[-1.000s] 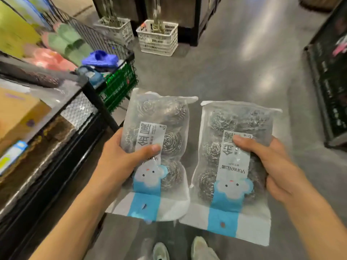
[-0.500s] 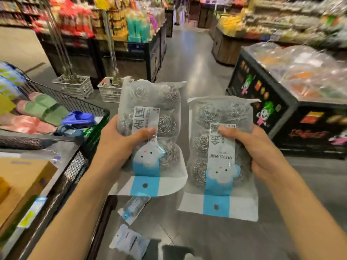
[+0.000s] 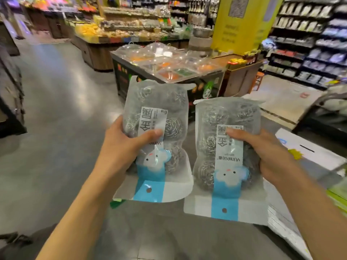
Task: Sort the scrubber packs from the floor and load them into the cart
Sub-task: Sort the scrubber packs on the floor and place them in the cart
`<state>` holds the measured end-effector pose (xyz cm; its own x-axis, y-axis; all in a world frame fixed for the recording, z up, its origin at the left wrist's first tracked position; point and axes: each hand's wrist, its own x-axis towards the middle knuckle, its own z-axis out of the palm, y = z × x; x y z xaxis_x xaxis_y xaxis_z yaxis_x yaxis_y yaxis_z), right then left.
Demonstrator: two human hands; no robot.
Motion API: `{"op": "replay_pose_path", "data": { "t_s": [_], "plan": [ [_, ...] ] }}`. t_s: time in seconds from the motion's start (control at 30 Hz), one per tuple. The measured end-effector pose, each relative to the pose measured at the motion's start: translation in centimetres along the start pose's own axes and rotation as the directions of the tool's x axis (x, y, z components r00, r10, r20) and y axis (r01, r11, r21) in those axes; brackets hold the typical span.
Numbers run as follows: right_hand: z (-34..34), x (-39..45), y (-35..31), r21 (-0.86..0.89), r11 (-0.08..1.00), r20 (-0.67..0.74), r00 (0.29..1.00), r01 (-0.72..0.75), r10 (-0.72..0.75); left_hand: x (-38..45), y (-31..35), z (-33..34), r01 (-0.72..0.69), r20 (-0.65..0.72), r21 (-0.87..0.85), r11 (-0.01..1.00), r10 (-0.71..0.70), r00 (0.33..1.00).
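I hold two clear scrubber packs upside down in front of me, each filled with steel-wool balls and marked with a blue-and-white label. My left hand (image 3: 120,147) grips the left scrubber pack (image 3: 157,113), thumb pressed on its label. My right hand (image 3: 270,152) grips the right scrubber pack (image 3: 221,128) the same way, a little lower. The packs hang side by side without overlapping. No cart is in view.
A black display stand (image 3: 120,76) topped with clear plastic food boxes stands just behind the packs. A white cardboard box (image 3: 308,152) lies low at the right. Shelves (image 3: 308,38) line the right side. Grey floor (image 3: 56,109) stretches to the left.
The view has swung to the right: the cart and slippers at the left have left the frame, and the display stand now sits straight ahead. Both hands keep holding their packs.
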<state>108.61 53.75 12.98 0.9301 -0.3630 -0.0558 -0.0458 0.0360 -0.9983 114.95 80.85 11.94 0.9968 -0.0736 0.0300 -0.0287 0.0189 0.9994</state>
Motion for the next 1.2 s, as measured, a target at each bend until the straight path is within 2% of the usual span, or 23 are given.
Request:
{"op": "replay_pose_path", "data": {
  "t_s": [0.17, 0.33, 0.4, 0.5, 0.63, 0.87, 0.97, 1.2],
  "plan": [
    [-11.8, -4.1, -1.6, 0.009, 0.999, -0.244, 0.968, 0.052, -0.048, -0.6, 1.0, 11.3, -0.017, 0.235, -0.052, 0.998, 0.029, 0.972],
    [-23.7, -10.2, -1.8, 0.008, 0.997, -0.469, 0.881, 0.079, -0.066, -4.3, 0.8, 24.2, -0.009, 0.444, -0.046, 0.999, 0.028, 0.895],
    [-28.3, -13.2, -1.8, 0.013, 0.995, -0.544, 0.836, 0.096, -0.073, -6.4, 0.4, 29.4, 0.012, 0.52, -0.047, 0.999, 0.014, 0.854],
    [-34.4, -18.5, -1.3, -0.011, 0.995, -0.647, 0.758, 0.102, -0.085, -10.2, -0.4, 36.9, 0.037, 0.654, -0.044, 0.998, 0.001, 0.757],
    [-40.8, -26.1, -0.4, 0.003, 0.991, -0.783, 0.617, 0.133, -0.08, -15.7, -0.9, 46.2, 0.021, 0.802, -0.034, 0.999, 0.015, 0.597],
    [-47.8, -38.1, 1.5, -0.013, 0.983, -0.969, 0.239, 0.182, -0.057, -26.3, -0.6, 61.0, -0.008, 0.977, -0.067, 0.998, 0.067, 0.2],
    [-50.1, -42.2, 2.1, -0.012, 0.988, -0.997, 0.068, 0.157, -0.023, -31.4, -1.0, 66.5, 0.012, 0.997, -0.077, 0.997, 0.077, 0.02],
    [-54.1, -49.8, 2.8, 0.013, 0.987, -0.956, -0.288, 0.158, 0.058, -42.6, -2.4, 77.7, 0.035, 0.943, -0.074, 0.997, 0.081, -0.324]
  ]
}}
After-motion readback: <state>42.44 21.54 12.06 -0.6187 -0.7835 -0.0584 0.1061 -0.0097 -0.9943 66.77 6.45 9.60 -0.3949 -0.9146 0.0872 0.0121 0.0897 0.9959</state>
